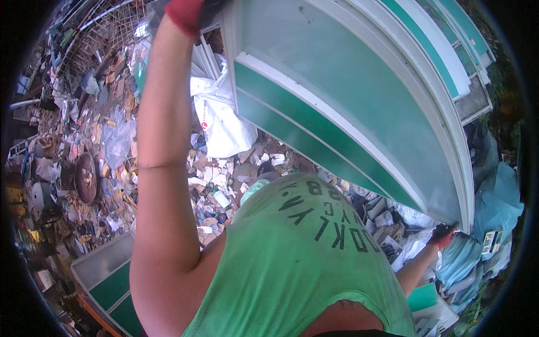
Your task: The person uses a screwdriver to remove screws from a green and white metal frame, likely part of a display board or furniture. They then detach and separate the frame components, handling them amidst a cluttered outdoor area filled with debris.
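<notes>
A large framed panel (359, 112), with a white frame, grey panes and green bands, stretches tilted across the upper right. My left hand (196, 14), in a red and black glove, grips the panel's left end at the top of the view; its fingertips are cut off. Down at the lower right corner of the same panel, my right hand (443, 236) is closed on the frame, also in a red and black glove. Behind the panel's left edge sits a white sack (222, 121) with pale strips standing near it.
Mixed rubbish (115, 163) covers the ground. More green-and-white panels (471, 56) lean at the upper right, and another framed panel (109, 281) lies lower left. A round rusty lid (86, 178) and a wire mesh (112, 31) are left. Blue plastic sheeting (497, 202) lies right.
</notes>
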Motion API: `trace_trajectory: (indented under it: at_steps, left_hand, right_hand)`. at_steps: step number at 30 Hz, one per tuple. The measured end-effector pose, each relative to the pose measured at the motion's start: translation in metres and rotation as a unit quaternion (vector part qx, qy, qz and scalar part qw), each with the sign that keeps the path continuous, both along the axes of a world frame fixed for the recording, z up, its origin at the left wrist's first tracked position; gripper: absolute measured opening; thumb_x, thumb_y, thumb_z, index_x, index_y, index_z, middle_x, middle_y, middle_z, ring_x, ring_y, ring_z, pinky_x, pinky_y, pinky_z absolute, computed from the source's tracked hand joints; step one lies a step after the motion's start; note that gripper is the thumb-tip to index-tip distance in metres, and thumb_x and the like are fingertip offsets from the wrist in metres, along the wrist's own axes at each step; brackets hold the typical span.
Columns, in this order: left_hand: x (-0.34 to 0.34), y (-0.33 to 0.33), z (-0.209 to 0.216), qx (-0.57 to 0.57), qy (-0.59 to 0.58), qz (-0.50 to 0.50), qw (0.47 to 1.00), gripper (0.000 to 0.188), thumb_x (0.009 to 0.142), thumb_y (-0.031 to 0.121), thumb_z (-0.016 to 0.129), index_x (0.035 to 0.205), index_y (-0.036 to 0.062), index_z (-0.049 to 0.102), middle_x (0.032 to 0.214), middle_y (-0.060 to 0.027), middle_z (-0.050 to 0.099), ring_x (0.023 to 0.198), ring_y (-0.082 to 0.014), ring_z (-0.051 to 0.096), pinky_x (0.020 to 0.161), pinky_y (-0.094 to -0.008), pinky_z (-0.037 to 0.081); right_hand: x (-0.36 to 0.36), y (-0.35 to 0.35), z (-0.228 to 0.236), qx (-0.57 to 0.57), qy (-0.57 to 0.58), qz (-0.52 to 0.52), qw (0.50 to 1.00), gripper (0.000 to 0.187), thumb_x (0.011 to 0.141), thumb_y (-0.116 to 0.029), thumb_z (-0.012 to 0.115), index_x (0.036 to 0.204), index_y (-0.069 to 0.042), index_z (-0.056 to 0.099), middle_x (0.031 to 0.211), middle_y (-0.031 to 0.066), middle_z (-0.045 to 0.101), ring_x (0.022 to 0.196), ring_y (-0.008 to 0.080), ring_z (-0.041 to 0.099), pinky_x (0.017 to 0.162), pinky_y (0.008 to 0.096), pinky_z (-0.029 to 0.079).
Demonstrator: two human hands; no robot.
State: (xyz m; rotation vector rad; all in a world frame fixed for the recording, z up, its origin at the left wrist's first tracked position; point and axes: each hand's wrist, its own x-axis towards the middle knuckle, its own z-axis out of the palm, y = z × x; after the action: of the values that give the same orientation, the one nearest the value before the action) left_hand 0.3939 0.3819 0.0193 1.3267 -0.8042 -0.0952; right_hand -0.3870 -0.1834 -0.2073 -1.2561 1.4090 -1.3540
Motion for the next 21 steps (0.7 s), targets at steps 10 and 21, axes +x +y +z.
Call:
trace_trajectory:
  at_steps: [10,21]
  left_hand:
    - [-0.112,0.034,0.028,0.066,-0.314,0.091,0.943,0.053,0.095,0.041,0.063,0.132,0.0034,0.057,0.12,-0.0078,0.065,0.11,-0.0207,0.061,0.095,-0.0333,0.047]
    - [-0.254,0.139,-0.001,-0.158,0.007,0.181,0.971,0.092,0.081,0.086,0.049,0.117,0.0019,0.06,0.106,-0.012,0.065,0.097,-0.0263,0.063,0.09,-0.0399,0.051]
  right_hand:
    - [-0.007,-0.046,0.001,0.034,-0.046,0.035,0.998,0.049,0.094,-0.054,0.063,0.121,-0.013,0.061,0.068,0.0076,0.062,0.051,0.0171,0.055,0.04,0.0322,0.034]
    - [-0.04,-0.013,-0.018,0.063,-0.077,0.069,0.993,0.039,0.099,-0.049,0.057,0.116,-0.014,0.063,0.062,0.0034,0.059,0.041,0.0124,0.044,0.037,0.0295,0.029]
